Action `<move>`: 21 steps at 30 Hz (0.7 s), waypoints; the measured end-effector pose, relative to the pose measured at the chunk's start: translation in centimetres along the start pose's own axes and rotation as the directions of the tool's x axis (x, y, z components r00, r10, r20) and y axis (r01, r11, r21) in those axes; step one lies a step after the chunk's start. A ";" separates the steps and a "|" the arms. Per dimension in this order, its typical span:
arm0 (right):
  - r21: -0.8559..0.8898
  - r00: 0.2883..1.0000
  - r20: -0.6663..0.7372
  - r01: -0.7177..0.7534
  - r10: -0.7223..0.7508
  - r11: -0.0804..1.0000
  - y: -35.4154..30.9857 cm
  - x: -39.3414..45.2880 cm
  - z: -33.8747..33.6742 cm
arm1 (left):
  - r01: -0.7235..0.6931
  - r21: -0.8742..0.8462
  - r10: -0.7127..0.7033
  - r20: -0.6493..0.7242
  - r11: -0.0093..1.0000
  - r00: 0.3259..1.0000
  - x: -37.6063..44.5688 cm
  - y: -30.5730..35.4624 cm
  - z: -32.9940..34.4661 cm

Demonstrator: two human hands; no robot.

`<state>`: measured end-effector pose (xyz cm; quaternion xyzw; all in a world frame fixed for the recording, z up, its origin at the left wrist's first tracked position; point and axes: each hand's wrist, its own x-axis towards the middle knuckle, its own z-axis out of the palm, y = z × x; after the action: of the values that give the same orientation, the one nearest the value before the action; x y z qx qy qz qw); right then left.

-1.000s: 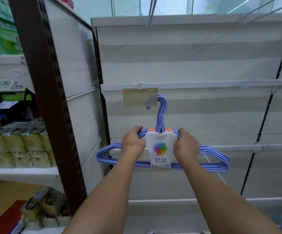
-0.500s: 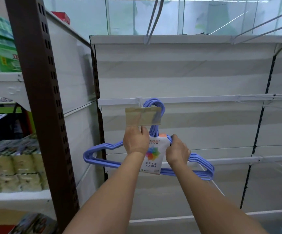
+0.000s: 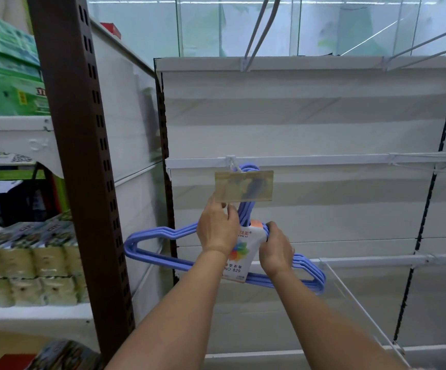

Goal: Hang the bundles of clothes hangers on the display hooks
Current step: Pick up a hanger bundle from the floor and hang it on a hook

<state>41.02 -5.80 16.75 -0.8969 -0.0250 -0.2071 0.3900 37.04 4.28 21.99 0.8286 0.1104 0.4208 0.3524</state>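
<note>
Hangers [image 3: 163,236], a blue bundle of them banded by a white printed card [image 3: 243,252], sit just below the price tag holder [image 3: 244,186], and I take that tag as my landmark. Their curved hook tops rise behind the tag to the white display hook [image 3: 232,163] on the rail [image 3: 323,160] directly above it; I judge them over the prong or nearly so, but the tag hides the contact. My left hand [image 3: 218,231], under the tag's left corner, curls around the bundle's neck. My right hand [image 3: 276,249], lower right of the tag, grips the shoulder of the bundle beside the card. What seems left: settle the bundle, let go, and hang any further bundles, none of which I can see. Other rails right of the tag carry nothing. The hangers look like smooth coated wire, thin and rounded, nested tightly; the tag is a flat, yellowed translucent plastic rectangle.
</note>
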 end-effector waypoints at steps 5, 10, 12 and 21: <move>-0.163 0.999 0.006 0.050 -0.050 0.985 0.0 0.0 -0.3 | 0.062 -0.108 -0.056 0.050 0.992 0.997 0.2 -0.8 0.8; -0.201 0.995 0.053 0.089 -0.080 0.976 0.2 0.6 -0.5 | 0.170 -0.389 -0.182 0.005 0.905 0.983 0.6 0.2 1.1; -0.198 0.991 0.086 0.122 -0.107 0.973 0.4 1.0 -0.6 | 0.183 -0.498 -0.211 0.000 0.848 0.977 0.7 0.7 0.9; 0.252 0.896 0.444 -0.111 -0.013 0.961 -1.3 3.1 -1.6 | 0.286 -0.364 -0.240 0.166 0.886 0.956 2.4 0.7 1.6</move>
<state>43.01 -6.38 19.87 -0.8588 -0.1181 0.0167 0.4983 39.75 4.11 23.36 0.7437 0.1166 0.3335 0.5675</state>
